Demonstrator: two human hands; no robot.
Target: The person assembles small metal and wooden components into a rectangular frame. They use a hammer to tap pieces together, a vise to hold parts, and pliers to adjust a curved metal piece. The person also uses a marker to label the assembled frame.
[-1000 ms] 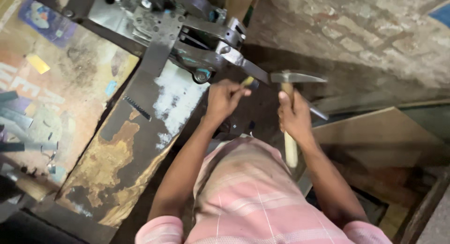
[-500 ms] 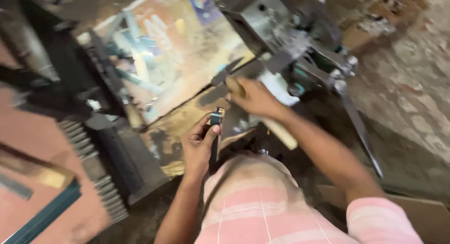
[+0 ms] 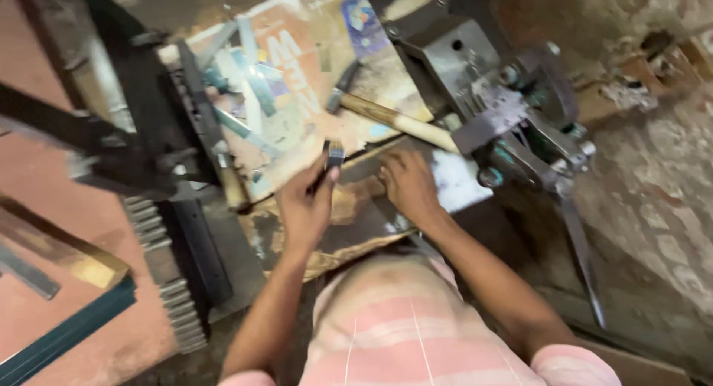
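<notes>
so the big change here: the hammer [image 3: 386,117] is out of the right hand [image 3: 407,184] now; half a second ago that hand had it by the wooden handle, and a second ago it was raised by the metal press [image 3: 512,126]; now it just lies on the printed cardboard sheet [image 3: 297,82], head pointing away from the person, handle running toward the press; the right hand rests flat and empty on the worn work board [image 3: 356,215], fingers spread, just beside the handle end but not touching it as far as i can see; the left hand [image 3: 306,204] is the same as half a second back, pinched closed around a small dark metal piece [image 3: 333,156], holding it upright above the board's edge; so i'd guess the hitting part is paused and the little piece is what's getting attention; off to the left there's a toothed metal bar [image 3: 165,282] and some flat strips [image 3: 249,96] scattered on the cardboard; the view is pretty blurry, so the piece's exact shape is hard to call
</notes>
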